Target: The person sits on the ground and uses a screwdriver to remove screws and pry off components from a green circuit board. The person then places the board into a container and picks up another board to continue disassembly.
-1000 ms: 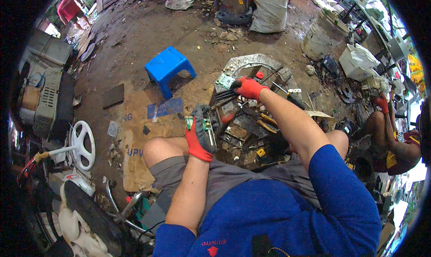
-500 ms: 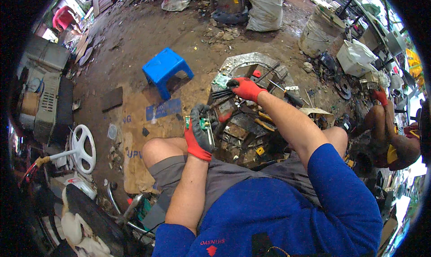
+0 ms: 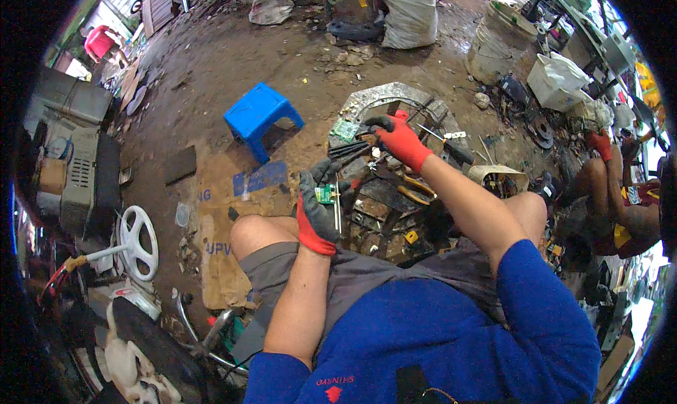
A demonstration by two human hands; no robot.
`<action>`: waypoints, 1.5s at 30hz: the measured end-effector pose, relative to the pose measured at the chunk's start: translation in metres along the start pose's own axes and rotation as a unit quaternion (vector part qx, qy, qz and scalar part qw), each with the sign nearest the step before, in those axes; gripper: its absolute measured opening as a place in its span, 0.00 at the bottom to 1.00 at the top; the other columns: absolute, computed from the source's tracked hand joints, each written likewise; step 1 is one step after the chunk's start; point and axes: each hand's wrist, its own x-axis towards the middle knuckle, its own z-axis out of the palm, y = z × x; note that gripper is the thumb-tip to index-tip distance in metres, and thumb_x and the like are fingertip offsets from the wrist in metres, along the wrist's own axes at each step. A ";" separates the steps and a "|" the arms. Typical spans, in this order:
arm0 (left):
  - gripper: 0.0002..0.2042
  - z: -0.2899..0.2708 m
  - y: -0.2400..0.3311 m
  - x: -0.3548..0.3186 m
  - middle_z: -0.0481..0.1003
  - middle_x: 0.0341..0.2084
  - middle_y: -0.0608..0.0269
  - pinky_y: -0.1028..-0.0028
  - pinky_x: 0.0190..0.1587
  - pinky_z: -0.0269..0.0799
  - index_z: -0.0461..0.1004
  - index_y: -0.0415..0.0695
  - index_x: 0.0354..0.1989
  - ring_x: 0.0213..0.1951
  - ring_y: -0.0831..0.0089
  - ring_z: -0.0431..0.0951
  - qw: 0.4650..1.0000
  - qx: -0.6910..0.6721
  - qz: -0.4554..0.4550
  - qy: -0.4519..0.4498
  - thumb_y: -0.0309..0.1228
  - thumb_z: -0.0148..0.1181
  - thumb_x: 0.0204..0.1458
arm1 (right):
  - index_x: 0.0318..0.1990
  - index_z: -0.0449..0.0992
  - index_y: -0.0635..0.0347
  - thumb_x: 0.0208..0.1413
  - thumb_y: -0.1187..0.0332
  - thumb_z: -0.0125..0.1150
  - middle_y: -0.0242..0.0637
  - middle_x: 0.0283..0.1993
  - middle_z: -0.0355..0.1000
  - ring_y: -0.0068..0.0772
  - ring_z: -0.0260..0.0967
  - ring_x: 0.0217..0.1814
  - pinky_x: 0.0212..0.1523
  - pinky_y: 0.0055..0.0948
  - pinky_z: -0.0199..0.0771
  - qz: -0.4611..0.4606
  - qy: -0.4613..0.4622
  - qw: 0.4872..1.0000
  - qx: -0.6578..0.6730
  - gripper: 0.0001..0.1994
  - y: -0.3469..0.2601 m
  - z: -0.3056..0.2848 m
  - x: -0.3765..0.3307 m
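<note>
My left hand (image 3: 318,208), in a red and dark grey glove, is closed around a small green circuit board (image 3: 326,194). A thin pale metal rod (image 3: 338,213) stands out beside the board. My right hand (image 3: 403,142), gloved the same way, is over the near part of a grey metal ring-shaped base (image 3: 395,94); its fingers are drawn together, and what they may hold is too small to make out. Next to its fingertips lies another green circuit board (image 3: 345,130). Several dark rods (image 3: 349,151) lie just below that hand. A screwdriver (image 3: 457,150) and orange-handled pliers (image 3: 416,191) are nearby.
A blue stool (image 3: 262,113) stands ahead on the dirt floor by flattened cardboard (image 3: 226,277). White buckets (image 3: 497,44) and sacks (image 3: 410,16) are farther off. A co-worker (image 3: 620,192) sits at right. A black and white dog (image 3: 134,362) lies at lower left.
My right hand has lifted slightly away from the dark rods and shifted right, uncovering more of them. My left hand has turned a little, still holding the circuit board.
</note>
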 end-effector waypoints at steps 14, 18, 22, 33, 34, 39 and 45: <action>0.28 0.050 -0.079 -0.010 0.71 0.53 0.57 0.60 0.45 0.76 0.61 0.47 0.62 0.44 0.60 0.76 0.990 0.101 -0.033 -0.098 0.55 0.40 0.62 | 0.61 0.64 0.60 0.55 0.71 0.61 0.34 0.57 0.69 0.27 0.65 0.57 0.61 0.29 0.62 0.061 -0.076 0.920 0.379 0.25 -0.055 -0.008 -0.199; 0.29 0.051 -0.086 -0.007 0.69 0.54 0.52 0.60 0.47 0.75 0.59 0.45 0.63 0.45 0.60 0.76 0.983 0.122 -0.029 -0.138 0.54 0.40 0.62 | 0.57 0.68 0.62 0.52 0.71 0.64 0.33 0.54 0.71 0.24 0.65 0.56 0.58 0.28 0.64 0.071 -0.064 0.926 0.365 0.23 -0.052 -0.016 -0.192; 0.30 0.047 -0.100 0.002 0.71 0.51 0.50 0.62 0.49 0.74 0.59 0.42 0.62 0.44 0.61 0.76 0.963 0.216 -0.023 -0.157 0.53 0.41 0.62 | 0.56 0.69 0.61 0.52 0.73 0.62 0.30 0.52 0.72 0.20 0.66 0.52 0.53 0.26 0.67 0.051 -0.034 0.923 0.379 0.22 -0.051 -0.030 -0.193; 0.14 0.031 -0.076 0.030 0.77 0.39 0.62 0.72 0.40 0.76 0.72 0.39 0.51 0.36 0.74 0.78 0.983 0.178 -0.014 -0.049 0.33 0.51 0.62 | 0.51 0.74 0.58 0.56 0.67 0.57 0.38 0.45 0.76 0.28 0.71 0.47 0.50 0.29 0.70 0.091 0.055 0.987 0.122 0.15 -0.022 -0.057 -0.185; 0.14 0.033 -0.068 0.031 0.77 0.39 0.63 0.72 0.39 0.76 0.72 0.39 0.50 0.36 0.74 0.78 0.984 0.172 -0.004 -0.038 0.34 0.51 0.62 | 0.51 0.74 0.58 0.56 0.67 0.57 0.40 0.46 0.76 0.31 0.72 0.48 0.51 0.30 0.70 0.095 0.088 0.988 0.079 0.15 -0.006 -0.065 -0.180; 0.13 0.022 -0.056 0.033 0.77 0.37 0.66 0.76 0.31 0.73 0.73 0.40 0.49 0.31 0.78 0.77 0.983 0.177 -0.005 -0.041 0.33 0.55 0.60 | 0.55 0.68 0.56 0.51 0.57 0.60 0.51 0.50 0.71 0.52 0.69 0.53 0.53 0.42 0.70 0.027 0.175 0.936 -0.304 0.25 0.013 -0.145 -0.149; 0.16 0.033 -0.069 0.020 0.78 0.35 0.65 0.77 0.26 0.71 0.72 0.42 0.52 0.28 0.78 0.76 0.957 0.283 -0.045 -0.053 0.24 0.59 0.54 | 0.52 0.69 0.57 0.46 0.60 0.59 0.51 0.51 0.69 0.52 0.67 0.56 0.54 0.42 0.69 0.135 0.032 0.883 -0.449 0.24 0.067 -0.173 -0.110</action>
